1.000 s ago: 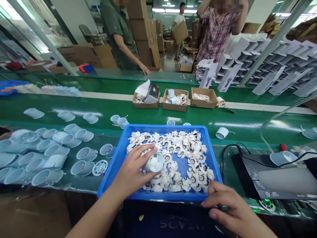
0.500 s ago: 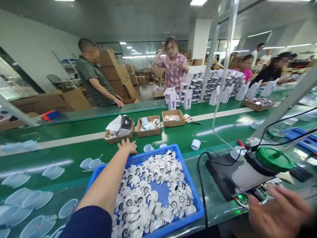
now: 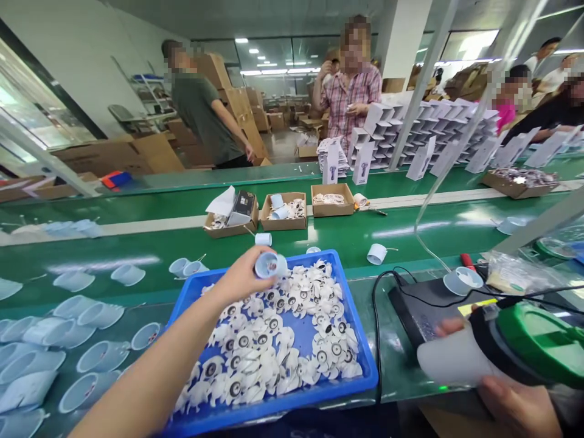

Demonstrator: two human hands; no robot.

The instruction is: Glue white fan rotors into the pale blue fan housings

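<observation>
My left hand (image 3: 244,274) is closed on a small pale-blue plastic cup-shaped housing (image 3: 270,266), its open end towards me with something reddish inside. The hand hovers over the far edge of a blue tray (image 3: 371,365) that holds many white fan blades (image 3: 269,322) with dark hubs. At the right, my right hand (image 3: 515,401) is wrapped round a frosted white bottle (image 3: 456,359) with a black collar and green lid. Its thumb shows on the near side and fingertips on the far side; the palm is hidden.
Many pale-blue housings (image 3: 103,356) lie at the left. Beyond the tray, on the green belt, stand several small cardboard boxes (image 3: 285,219) of parts. A black device (image 3: 413,316) and its cable (image 3: 375,316) lie to the right. Co-workers stand or sit past stacked white boxes (image 3: 410,128).
My left hand was open beyond the tray; it has closed on a blue housing and drawn back over the tray. My right hand, apart from the bottle before, now grips it. The view has shifted.
</observation>
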